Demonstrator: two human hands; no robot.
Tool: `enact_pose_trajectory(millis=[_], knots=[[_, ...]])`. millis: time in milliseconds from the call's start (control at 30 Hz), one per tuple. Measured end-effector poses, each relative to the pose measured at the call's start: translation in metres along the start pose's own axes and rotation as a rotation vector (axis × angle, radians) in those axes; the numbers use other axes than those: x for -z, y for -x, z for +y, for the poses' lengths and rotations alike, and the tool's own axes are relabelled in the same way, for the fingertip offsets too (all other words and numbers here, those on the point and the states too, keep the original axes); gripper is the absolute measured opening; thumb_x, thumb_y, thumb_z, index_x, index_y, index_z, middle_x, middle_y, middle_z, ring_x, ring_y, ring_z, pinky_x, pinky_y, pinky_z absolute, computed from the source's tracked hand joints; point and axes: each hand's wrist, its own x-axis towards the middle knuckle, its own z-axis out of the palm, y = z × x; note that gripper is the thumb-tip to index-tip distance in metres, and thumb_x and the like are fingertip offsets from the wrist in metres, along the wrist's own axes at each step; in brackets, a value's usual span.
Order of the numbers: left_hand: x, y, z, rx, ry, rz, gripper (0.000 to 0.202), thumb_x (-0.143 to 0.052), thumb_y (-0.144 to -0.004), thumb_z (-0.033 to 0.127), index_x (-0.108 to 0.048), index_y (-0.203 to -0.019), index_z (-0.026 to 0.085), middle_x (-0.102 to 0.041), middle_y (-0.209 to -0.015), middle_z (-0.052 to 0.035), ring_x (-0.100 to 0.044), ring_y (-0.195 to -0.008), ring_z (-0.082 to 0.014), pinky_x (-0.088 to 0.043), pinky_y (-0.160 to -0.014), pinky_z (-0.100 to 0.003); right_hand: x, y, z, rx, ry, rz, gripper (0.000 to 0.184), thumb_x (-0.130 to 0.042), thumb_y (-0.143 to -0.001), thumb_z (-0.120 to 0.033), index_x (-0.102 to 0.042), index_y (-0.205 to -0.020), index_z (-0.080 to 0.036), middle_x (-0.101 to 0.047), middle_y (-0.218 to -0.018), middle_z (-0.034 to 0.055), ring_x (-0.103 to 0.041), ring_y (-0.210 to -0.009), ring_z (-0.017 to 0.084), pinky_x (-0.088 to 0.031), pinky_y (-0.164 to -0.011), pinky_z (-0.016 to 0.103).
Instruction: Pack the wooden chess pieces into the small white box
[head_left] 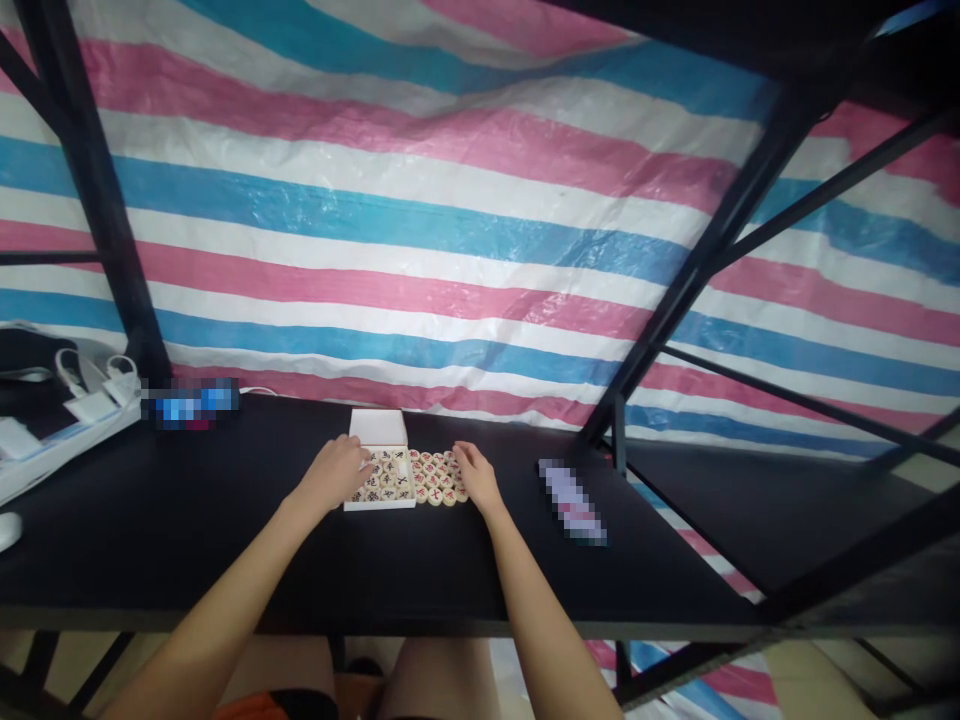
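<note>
A shallow white box (379, 500) lies on the black table (187, 520), holding several round wooden chess pieces with red and black characters. Its white lid (379, 427) stands just behind it. My left hand (337, 473) rests on the box's left side, fingers curled down onto the pieces there. To the right of the box sits a cluster of loose chess pieces (437, 477). My right hand (474, 474) lies at the cluster's right edge, fingers bent and touching the pieces.
A blurred flat object (574, 501) lies right of my right hand. At far left sit a power strip with white plugs (90, 400), a blurred item (191, 403) and a white mouse (7, 530). Black frame posts (112, 220) rise before a striped tarp (450, 230).
</note>
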Motion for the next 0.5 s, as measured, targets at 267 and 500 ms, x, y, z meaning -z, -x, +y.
enact_pose_trajectory(millis=[267, 500], knots=[[-0.018, -0.049, 0.004, 0.111, -0.044, -0.071, 0.026, -0.055, -0.081, 0.032, -0.070, -0.085, 0.012, -0.071, -0.093, -0.0174, -0.063, -0.094, -0.0289, -0.043, -0.080, -0.035, 0.000, 0.000, 0.000, -0.002, 0.006, -0.011, 0.036, -0.046, -0.081, -0.044, -0.064, -0.101, -0.020, -0.067, -0.102, 0.0060, -0.061, -0.096, 0.021, -0.043, -0.089, 0.033], [-0.010, -0.045, 0.002, 0.167, 0.037, -0.012, 0.017, -0.058, -0.073, 0.026, -0.069, -0.081, 0.015, -0.073, -0.084, -0.0128, -0.065, -0.087, -0.0279, -0.043, -0.076, -0.033, 0.000, 0.000, -0.001, -0.012, 0.024, -0.013, 0.035, -0.046, -0.081, -0.042, -0.063, -0.102, -0.019, -0.068, -0.100, 0.0068, -0.062, -0.095, 0.021, -0.044, -0.088, 0.033]])
